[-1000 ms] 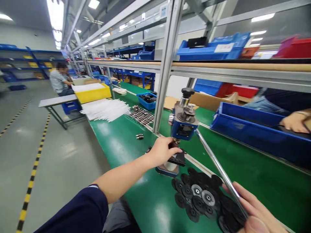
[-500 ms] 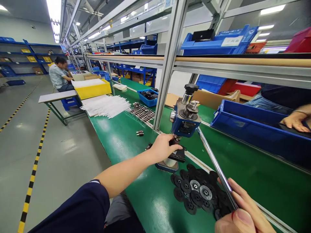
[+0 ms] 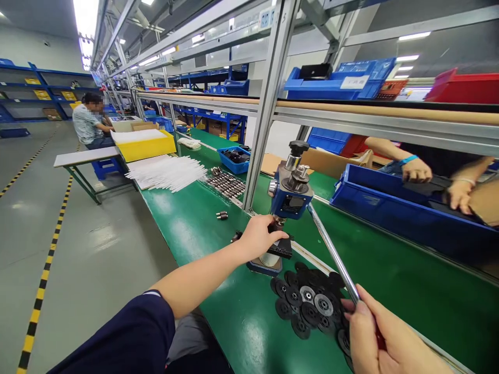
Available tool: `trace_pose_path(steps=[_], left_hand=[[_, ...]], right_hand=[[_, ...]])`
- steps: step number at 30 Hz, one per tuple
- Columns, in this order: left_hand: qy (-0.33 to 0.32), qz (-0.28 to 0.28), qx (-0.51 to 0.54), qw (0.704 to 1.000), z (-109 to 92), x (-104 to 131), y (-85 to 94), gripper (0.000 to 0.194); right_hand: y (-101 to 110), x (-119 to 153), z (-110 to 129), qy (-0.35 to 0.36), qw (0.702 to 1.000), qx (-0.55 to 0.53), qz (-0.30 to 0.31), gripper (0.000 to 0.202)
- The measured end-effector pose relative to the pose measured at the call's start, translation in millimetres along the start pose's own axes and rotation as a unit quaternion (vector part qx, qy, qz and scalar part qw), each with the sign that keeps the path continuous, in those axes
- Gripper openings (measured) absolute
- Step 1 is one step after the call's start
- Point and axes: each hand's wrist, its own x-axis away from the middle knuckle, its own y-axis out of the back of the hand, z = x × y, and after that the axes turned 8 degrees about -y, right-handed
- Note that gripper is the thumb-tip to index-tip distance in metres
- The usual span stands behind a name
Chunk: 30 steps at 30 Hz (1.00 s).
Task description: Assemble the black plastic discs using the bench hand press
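Note:
A blue hand press (image 3: 292,195) stands on the green bench. My left hand (image 3: 259,238) reaches to its ram, thumb and fingers around a dark part (image 3: 276,226) under the press head, above the black plate (image 3: 281,248). What exactly the fingertips hold is partly hidden. My right hand (image 3: 374,332) is closed on the long metal lever (image 3: 334,252) that slants down from the press. A pile of black discs (image 3: 311,313), two with grey faces, lies between the press and my right hand.
White strips (image 3: 166,171), rows of small dark cylindrical parts (image 3: 226,183) and a small blue tray (image 3: 235,160) lie along the bench. A metal post (image 3: 265,114) rises behind the press. Across the bench, a person's hands (image 3: 417,169) work over a long blue bin (image 3: 390,200).
The view has shifted slightly. My right hand and the lever's end sit a little higher, with my grip still on it. The other person's second hand has come into view over the bin.

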Motion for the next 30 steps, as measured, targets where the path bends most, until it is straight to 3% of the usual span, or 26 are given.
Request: trace_pose_path(steps=[2,4,12,20,30], left_hand=[[-0.001,-0.001,0.010,1.000,-0.4,0.8,-0.2,0.029],[-0.001,-0.002,0.018,1.000,-1.3,1.6,-0.4,0.027],[-0.005,-0.003,0.009,1.000,-2.7,4.5,-2.2,0.022],[-0.003,-0.005,-0.021,1.000,1.8,6.4,-5.5,0.022],[0.022,-0.025,-0.018,0.999,-3.5,4.6,-5.7,0.026]], right_hand=[[-4.4,-4.1,-8.6,0.069,0.996,0.051,0.022,0.046],[-8.0,-5.8,-11.5,0.094,0.992,0.073,0.028,0.046],[-24.2,9.6,-6.4,0.081,0.993,0.045,-0.076,0.026],[-54.4,23.2,-13.4,0.063,0.994,-0.007,-0.085,0.020],[-27.0,9.5,-5.8,0.077,0.992,-0.025,-0.092,0.023]])
